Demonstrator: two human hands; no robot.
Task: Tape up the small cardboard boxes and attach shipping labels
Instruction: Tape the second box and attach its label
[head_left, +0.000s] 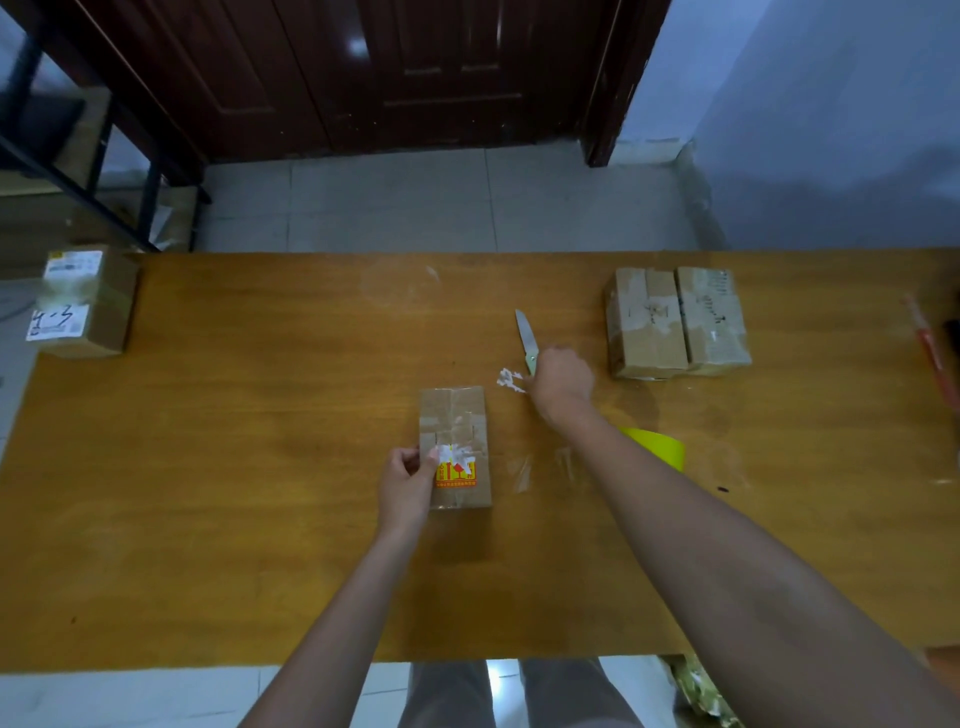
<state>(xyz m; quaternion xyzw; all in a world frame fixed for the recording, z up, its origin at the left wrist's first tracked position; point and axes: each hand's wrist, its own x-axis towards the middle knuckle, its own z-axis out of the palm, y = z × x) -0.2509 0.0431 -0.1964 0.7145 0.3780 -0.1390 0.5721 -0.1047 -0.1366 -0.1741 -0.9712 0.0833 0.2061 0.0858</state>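
the left hand (407, 486) grips the left edge of the small box (455, 447) mid-table. the right hand (562, 383) closes over a knife (527, 340), handle mostly hidden; its forearm half covers a yellow tape roll (658, 448).

Left hand (408, 486) curled, right hand (563, 382) clenched

Left hand (408, 486) holds box (456, 447); right hand (563, 382) grips knife (527, 338).

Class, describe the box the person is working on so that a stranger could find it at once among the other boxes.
Start at the wooden table. Near its middle lies one small cardboard box, held by the left hand. Unlike the others, it carries a yellow and red sticker.
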